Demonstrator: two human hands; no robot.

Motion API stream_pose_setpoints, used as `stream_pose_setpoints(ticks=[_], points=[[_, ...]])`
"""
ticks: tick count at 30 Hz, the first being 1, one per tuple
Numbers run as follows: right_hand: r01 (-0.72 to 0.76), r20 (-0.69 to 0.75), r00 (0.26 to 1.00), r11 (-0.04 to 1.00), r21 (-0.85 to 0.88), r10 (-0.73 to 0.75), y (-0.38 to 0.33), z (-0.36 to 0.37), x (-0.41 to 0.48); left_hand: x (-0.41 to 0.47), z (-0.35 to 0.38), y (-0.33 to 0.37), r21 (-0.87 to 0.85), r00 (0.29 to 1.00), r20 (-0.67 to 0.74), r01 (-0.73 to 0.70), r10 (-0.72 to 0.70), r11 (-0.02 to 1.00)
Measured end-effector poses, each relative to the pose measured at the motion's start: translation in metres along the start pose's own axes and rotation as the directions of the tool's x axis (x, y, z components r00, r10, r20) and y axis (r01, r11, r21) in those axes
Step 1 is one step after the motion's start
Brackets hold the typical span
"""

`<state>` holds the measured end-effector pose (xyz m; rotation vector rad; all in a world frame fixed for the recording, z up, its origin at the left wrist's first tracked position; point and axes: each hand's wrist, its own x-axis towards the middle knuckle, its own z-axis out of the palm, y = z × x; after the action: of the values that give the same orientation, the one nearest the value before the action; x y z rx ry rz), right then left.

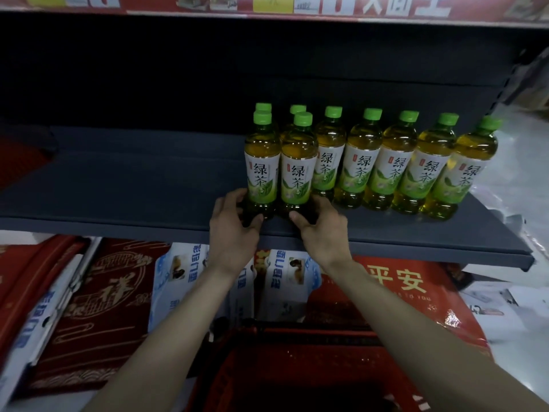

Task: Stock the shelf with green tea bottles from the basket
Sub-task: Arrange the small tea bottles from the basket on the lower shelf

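I see only caps of the two rear bottles [263, 106] — the front pair [263, 171] hides the rest, and the left hand [234, 227] and right hand [322, 231] cover its bases. The basket [315, 333] runs off the bottom edge — inside too dark to read.

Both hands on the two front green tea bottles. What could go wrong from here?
1. The left hand and right hand each grip low, at the base of the left front bottle and right front bottle; a shove could tip them into the back bottles.
2. Both stand near the shelf edge; a slipped grip may drop one toward the red basket.
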<state>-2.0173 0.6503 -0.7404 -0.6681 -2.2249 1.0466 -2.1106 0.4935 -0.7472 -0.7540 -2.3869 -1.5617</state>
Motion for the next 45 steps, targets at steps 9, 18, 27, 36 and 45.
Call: stream_pose_setpoints(ticks=[9, 18, 27, 36, 45], points=[[0.105, 0.020, 0.994, 0.994, 0.026, -0.105, 0.012, -0.022, -0.079, -0.055, -0.012, 0.010, 0.178, 0.890, 0.455, -0.134, 0.039, 0.975], [0.120, 0.382, 0.918, 0.993, -0.023, -0.102, 0.066, -0.038, -0.179, -0.111, -0.007, 0.003, 0.307, 0.487, 0.867, -0.351, -0.108, 0.884], [0.098, 0.809, 0.531, 0.931, -0.352, 0.250, 0.119, -0.014, -0.244, -0.193, 0.014, -0.030, 0.517, 0.191, 0.847, -0.514, -0.497, 0.684], [0.281, 0.849, 0.378, 0.827, -0.486, 0.370, 0.150, -0.005, -0.296, -0.243, 0.022, -0.071, 0.531, 0.130, 0.753, -0.698, -0.645, 0.480], [0.402, 0.837, 0.469, 0.776, -0.486, 0.281, 0.148, -0.001, -0.292, -0.249, 0.025, -0.081, 0.449, 0.181, 0.843, -0.754, -0.506, 0.479]])
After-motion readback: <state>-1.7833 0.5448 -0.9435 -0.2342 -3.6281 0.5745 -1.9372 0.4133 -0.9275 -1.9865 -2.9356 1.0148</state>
